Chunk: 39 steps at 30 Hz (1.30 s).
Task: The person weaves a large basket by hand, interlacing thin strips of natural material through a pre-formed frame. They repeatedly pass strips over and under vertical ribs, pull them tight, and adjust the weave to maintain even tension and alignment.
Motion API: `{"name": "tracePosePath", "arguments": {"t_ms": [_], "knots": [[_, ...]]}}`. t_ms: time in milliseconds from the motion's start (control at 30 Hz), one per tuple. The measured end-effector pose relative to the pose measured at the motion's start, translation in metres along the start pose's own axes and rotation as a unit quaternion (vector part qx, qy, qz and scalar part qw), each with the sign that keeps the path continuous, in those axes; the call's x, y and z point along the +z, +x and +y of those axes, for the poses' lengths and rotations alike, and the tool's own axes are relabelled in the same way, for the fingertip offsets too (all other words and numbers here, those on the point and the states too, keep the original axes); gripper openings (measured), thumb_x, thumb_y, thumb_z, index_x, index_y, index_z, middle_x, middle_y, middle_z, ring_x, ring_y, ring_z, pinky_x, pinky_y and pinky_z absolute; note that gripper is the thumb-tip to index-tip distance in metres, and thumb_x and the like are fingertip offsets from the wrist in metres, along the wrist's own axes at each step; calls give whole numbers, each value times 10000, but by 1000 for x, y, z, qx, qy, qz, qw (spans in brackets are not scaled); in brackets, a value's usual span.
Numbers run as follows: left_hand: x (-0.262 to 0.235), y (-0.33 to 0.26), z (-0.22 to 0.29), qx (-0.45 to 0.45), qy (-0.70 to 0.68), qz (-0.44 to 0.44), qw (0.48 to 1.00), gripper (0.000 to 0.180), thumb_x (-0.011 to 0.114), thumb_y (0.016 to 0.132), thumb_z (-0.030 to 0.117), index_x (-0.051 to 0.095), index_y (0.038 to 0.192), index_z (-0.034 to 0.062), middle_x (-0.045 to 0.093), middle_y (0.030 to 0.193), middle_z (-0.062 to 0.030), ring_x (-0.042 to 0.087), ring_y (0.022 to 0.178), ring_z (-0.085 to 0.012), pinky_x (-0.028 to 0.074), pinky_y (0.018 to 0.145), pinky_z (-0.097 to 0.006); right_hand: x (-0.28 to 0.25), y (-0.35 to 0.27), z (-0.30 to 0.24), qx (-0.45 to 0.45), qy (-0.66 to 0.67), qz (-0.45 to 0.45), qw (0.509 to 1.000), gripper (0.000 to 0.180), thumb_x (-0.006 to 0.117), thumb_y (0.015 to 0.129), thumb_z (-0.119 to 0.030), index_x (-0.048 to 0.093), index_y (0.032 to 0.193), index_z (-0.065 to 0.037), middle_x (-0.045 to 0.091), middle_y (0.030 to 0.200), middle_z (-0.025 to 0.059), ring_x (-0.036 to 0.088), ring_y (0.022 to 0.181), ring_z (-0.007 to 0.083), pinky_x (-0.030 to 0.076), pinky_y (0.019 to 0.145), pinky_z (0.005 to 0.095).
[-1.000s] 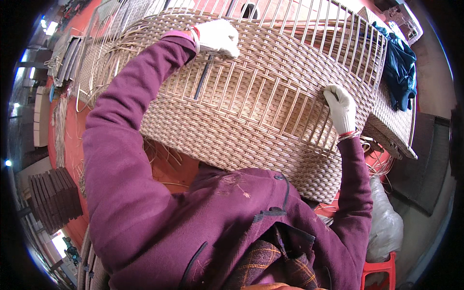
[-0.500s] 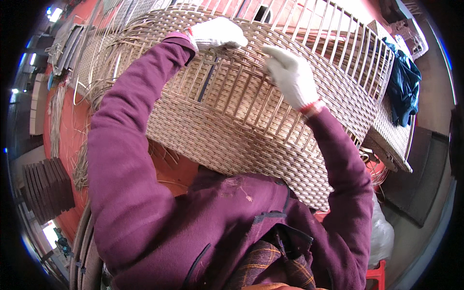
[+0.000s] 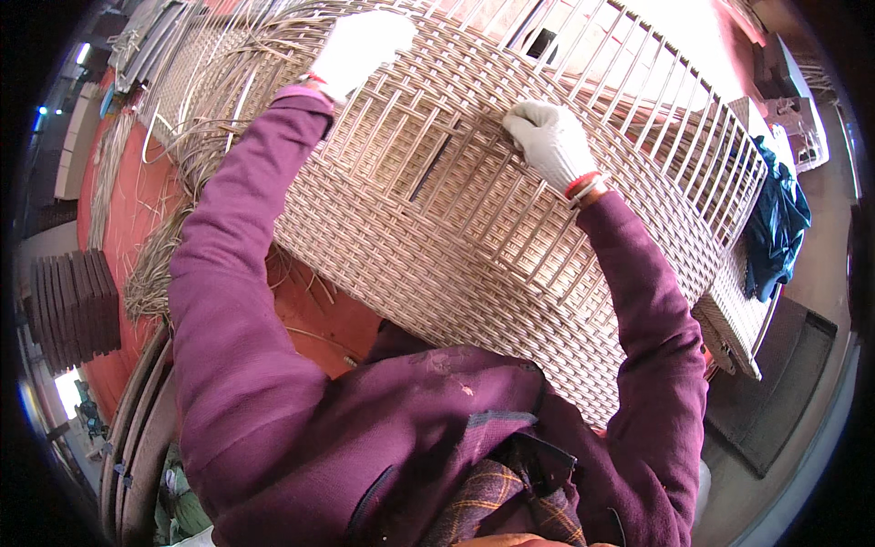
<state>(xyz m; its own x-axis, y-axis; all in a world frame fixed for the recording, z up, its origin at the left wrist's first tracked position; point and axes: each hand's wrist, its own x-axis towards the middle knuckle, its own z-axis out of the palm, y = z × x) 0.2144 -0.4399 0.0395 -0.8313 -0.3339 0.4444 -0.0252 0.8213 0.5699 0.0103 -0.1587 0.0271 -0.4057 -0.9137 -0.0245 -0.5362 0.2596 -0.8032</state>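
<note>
- Along the far side of a tan woven panel (image 3: 410, 251), two white-gloved hands are attending to the weave, while the panel is lying slantwise, its near edge facing the purple jacket (image 3: 428, 392)
- Toward the panel's far left corner, the left hand (image 3: 365, 53) is resting over the weave, fingers bunched; whether they are gripping a strand cannot be told
- Closer to the middle of the far edge, the right hand (image 3: 550, 141) is curling thumb and forefinger nearly together beside an open band (image 3: 497, 211); it is looking like a pinch, though anything between the tips is hidden
- Between the hands, toward the near edge, a dark rod (image 3: 432, 168) is standing out among tan ones
- At the left edge, loose strands (image 3: 214, 118) are fanning out, and good handling is probably calling for keeping them untangled
- Across the band, the neatest work would likely be laying each strand flat, alternating over and under, one hand anchoring while the other is drawing it snug without bowing the rods
</note>
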Motion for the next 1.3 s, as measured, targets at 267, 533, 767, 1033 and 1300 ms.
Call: {"name": "tracePosePath", "arguments": {"t_ms": [267,533,767,1033,1300], "knots": [[-62,-72,-90,-180,238,124,946,303,661,974,309,794,1161,110,779,1172,-130,739,1082,-321,572,952,-393,3,0,9,43,84,-14,995,252,690,979,-264,794,1025,-39,682,688,76,632,614,157,505,641,338],[-75,-71,-118,-45,447,5,893,290,656,952,214,780,1183,90,755,1276,-98,716,1159,-290,564,1024,-394,5,-1,3,62,118,-15,991,198,702,998,-204,779,980,-22,637,685,-3,553,558,60,444,551,274],[-79,-46,-94,-195,456,-33,868,259,576,985,223,740,1154,116,750,1146,-138,720,1054,-334,579,926,-435,2,-3,-4,76,142,-33,986,159,673,1024,-154,770,1017,-29,612,686,-35,539,547,34,407,505,224],[-97,-42,-86,-72,524,-32,848,205,576,968,145,745,1033,50,744,1053,-182,748,971,-350,614,860,-453,4,-2,-3,76,142,-29,987,169,685,1021,-142,771,1084,-11,619,711,-36,517,560,34,404,525,228],[-103,-35,-68,-111,546,-108,823,202,571,980,184,733,1010,66,758,942,-178,761,868,-363,609,771,-474,5,-1,0,85,149,-32,985,155,686,1012,-142,772,1069,-26,621,706,-33,524,558,39,412,522,238]]}}
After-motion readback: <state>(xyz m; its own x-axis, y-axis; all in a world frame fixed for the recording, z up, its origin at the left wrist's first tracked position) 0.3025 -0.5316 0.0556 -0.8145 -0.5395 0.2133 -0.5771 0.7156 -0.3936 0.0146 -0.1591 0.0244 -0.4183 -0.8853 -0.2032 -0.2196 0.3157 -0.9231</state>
